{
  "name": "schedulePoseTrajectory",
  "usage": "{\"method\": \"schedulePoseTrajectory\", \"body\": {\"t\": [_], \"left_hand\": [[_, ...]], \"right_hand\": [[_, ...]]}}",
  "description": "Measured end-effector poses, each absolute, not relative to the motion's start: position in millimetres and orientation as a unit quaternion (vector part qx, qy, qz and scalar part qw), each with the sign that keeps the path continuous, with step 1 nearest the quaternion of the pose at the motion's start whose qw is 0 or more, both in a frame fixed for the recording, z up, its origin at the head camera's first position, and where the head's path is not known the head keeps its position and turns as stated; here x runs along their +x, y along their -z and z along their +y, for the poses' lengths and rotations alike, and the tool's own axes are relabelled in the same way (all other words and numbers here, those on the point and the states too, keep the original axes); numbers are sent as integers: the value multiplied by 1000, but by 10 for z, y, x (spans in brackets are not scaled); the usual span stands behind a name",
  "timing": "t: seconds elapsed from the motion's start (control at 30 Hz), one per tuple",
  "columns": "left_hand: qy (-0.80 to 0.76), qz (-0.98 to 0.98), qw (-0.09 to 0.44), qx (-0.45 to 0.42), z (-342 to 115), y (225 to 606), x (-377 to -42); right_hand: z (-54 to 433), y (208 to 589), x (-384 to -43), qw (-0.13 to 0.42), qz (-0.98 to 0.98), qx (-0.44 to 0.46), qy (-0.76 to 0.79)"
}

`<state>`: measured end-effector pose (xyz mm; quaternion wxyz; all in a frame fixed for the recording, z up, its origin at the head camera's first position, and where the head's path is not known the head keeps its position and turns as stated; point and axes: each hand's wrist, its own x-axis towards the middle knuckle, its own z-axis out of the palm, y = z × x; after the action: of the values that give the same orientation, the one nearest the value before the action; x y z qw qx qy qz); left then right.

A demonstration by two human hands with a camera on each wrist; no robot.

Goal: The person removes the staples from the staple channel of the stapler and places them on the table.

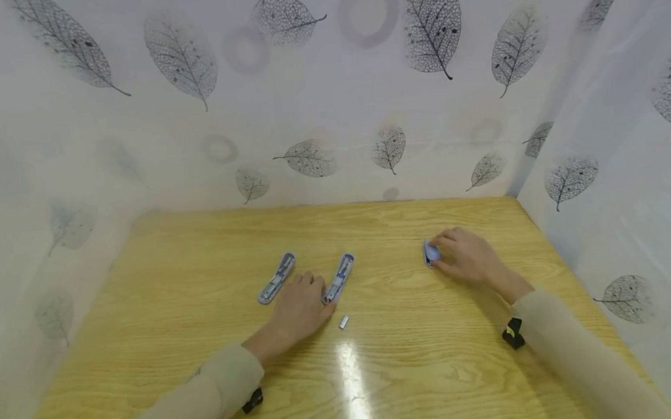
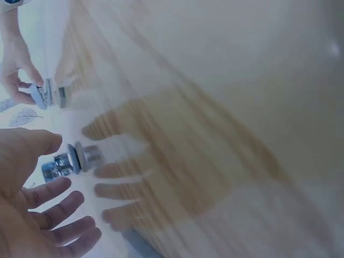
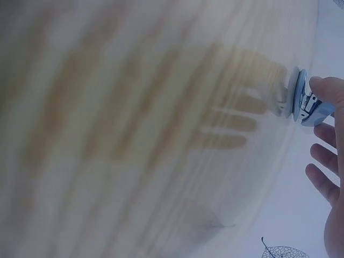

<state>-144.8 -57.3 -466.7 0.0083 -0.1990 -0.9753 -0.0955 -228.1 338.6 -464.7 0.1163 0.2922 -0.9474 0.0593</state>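
Note:
My right hand [image 1: 465,253] pinches a small light-blue stapler [image 1: 432,253] between thumb and fingers at the right of the table. In the right wrist view this stapler [image 3: 315,110] stands partly open, its metal parts showing, its base at the table. My left hand [image 1: 301,306] is spread low over the table beside a middle stapler [image 1: 343,274], which lies lengthwise with its metal inside facing up. From the left wrist, that stapler [image 2: 67,164] appears between the relaxed thumb and forefinger. Another stapler [image 1: 277,278] lies likewise left of the hand. A small silver staple strip [image 1: 343,322] lies nearer me.
The wooden table [image 1: 432,361] has a glossy surface with a bright reflection at its front middle. White leaf-printed sheets [image 1: 326,104] hang behind it and along both sides. A black strap piece [image 1: 513,334] shows at the right sleeve.

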Motion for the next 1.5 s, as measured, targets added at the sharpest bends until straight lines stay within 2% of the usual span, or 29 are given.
{"method": "schedulePoseTrajectory", "body": {"t": [0.27, 0.43, 0.6, 1.07, 1.5], "left_hand": [[139, -960, 53, -237, -398, 4576, -1414], [158, -952, 54, -257, -211, 4532, -1404], [148, -948, 56, -276, -53, 4513, -1390], [94, -956, 8, -276, 295, 4553, -1439], [51, -956, 6, -290, 543, 4689, -1481]], "right_hand": [[3329, 4657, -2121, 121, -949, 284, -65], [3218, 4639, -2025, 110, -952, 277, -70], [3080, 4622, -1937, 124, -950, 278, -66], [2820, 4666, -1702, 131, -954, 262, -64], [2637, 4558, -1446, 139, -953, 269, -15]]}}
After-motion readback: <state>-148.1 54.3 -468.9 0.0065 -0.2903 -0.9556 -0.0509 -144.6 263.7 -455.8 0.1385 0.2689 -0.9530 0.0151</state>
